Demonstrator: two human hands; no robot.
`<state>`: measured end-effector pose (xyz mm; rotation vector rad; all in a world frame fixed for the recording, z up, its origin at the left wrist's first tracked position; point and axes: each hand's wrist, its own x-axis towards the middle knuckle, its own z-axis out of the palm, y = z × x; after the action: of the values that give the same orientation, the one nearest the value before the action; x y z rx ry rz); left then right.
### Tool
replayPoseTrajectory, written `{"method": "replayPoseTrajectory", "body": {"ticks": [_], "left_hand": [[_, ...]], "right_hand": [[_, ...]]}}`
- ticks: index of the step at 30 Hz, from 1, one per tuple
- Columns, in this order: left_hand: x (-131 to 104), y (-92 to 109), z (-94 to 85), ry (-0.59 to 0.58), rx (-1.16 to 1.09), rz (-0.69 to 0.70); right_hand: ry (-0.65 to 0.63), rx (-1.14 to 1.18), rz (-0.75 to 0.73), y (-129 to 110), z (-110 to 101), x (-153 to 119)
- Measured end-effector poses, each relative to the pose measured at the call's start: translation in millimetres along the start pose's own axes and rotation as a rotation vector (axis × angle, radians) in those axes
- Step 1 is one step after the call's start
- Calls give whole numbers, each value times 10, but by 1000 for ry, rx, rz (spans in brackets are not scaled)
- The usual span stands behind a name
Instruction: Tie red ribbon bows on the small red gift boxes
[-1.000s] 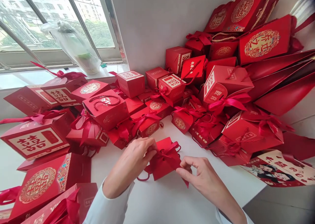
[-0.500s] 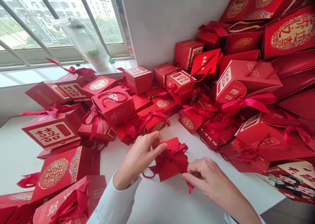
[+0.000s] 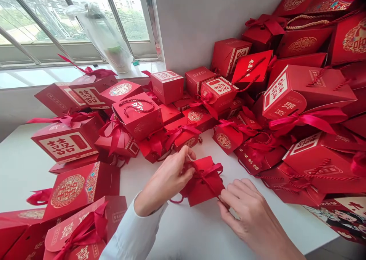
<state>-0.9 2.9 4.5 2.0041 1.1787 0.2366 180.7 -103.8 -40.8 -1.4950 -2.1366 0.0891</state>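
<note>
A small red box (image 3: 201, 193) with a dark red ribbon (image 3: 210, 171) tied in a bow lies on the white table between my hands. My left hand (image 3: 168, 180) is at the bow's left side, thumb and fingers pinched on a loop of the ribbon. At the box's lower right corner, my right hand (image 3: 246, 210) pinches a ribbon tail between thumb and fingertips. A twisted red cord loop pokes out below my left hand.
Many red gift boxes with ribbons, such as a box with white label (image 3: 65, 145), crowd the white table (image 3: 183, 233) on the left, back and right. Behind are a barred window and a plastic-wrapped cup (image 3: 114, 50) on the sill.
The view has shifted slightly. My right hand has closed on the ribbon tail, which now runs straighter across the box. My left hand stays at the bow.
</note>
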Motion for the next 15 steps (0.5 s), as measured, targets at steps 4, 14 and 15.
{"method": "replayPoseTrajectory", "body": {"ticks": [4,14,15], "left_hand": [[7,3,38,20,23,-14],[22,10,32,77,49,110],[17,16,13,77,47,114]], "right_hand": [[70,-96,-91,-113,28,3],[-91,203,-141,-53,-133,44],[-33,248,-119,-13,-170,87]]}}
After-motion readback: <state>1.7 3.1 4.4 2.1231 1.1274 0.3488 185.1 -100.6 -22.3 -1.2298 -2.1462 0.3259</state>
